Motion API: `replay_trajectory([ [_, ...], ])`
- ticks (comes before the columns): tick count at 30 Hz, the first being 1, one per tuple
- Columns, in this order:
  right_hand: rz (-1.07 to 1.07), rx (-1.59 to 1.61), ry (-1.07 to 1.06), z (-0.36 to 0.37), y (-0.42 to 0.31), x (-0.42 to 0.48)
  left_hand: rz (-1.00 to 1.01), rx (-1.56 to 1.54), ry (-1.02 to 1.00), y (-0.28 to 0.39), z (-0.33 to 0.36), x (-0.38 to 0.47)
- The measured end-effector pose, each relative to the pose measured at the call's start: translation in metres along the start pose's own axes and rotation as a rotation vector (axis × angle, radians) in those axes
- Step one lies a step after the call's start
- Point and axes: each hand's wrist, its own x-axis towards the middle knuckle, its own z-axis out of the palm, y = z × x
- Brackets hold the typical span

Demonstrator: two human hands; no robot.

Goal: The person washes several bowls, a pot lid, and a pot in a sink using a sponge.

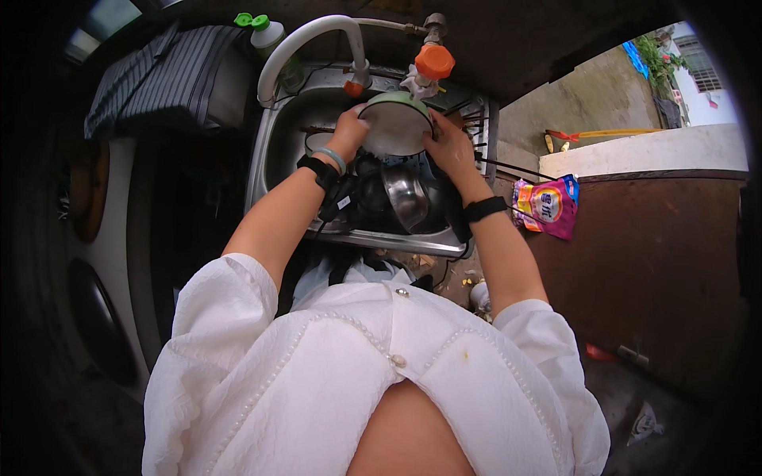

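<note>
Between my hands, above the stainless steel sink (280,128), is a round bowl (396,128) with a pale inside, a dark rim and a green outside. My left hand (347,134) grips its left edge, and my right hand (449,140) grips the right edge. The bowl is tilted so that its inside faces me. Below it in the sink sits a shiny metal bowl (406,196), tipped on its side beside dark cookware. Another pale bowl (320,141) shows partly behind my left wrist. The white curved faucet (309,30) arches over the sink's back left.
An orange valve knob (434,62) stands behind the bowl. At the back left is a bottle with a green cap (268,35), near a striped cloth cover (161,77). A purple packet (547,205) hangs right of the sink, before a brown panel (643,268).
</note>
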Motion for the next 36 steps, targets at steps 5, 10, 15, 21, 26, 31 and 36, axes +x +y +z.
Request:
replay_trajectory([
  [5,-0.116,-0.038,0.165,0.004,0.010,-0.012,0.537,0.427,-0.027,0.002,0.017,0.011],
  [10,-0.085,-0.129,0.225,0.006,0.018,-0.020,0.744,0.844,-0.267,0.023,0.042,0.019],
  [15,-0.092,-0.134,0.286,0.008,0.029,-0.018,0.726,0.933,-0.468,0.045,0.052,0.028],
  [21,-0.104,-0.112,0.276,0.009,0.026,-0.005,0.801,0.923,-0.551,0.032,0.043,0.062],
  [26,-0.186,-0.082,0.236,0.014,0.019,0.010,0.102,0.642,-0.521,0.078,0.010,0.013],
  [31,-0.112,0.139,-0.002,0.033,-0.003,0.037,0.066,0.522,-0.352,0.054,-0.046,-0.008],
  [36,0.454,1.102,-0.290,0.047,-0.001,0.059,-0.293,0.188,-0.162,0.028,-0.085,-0.025],
])
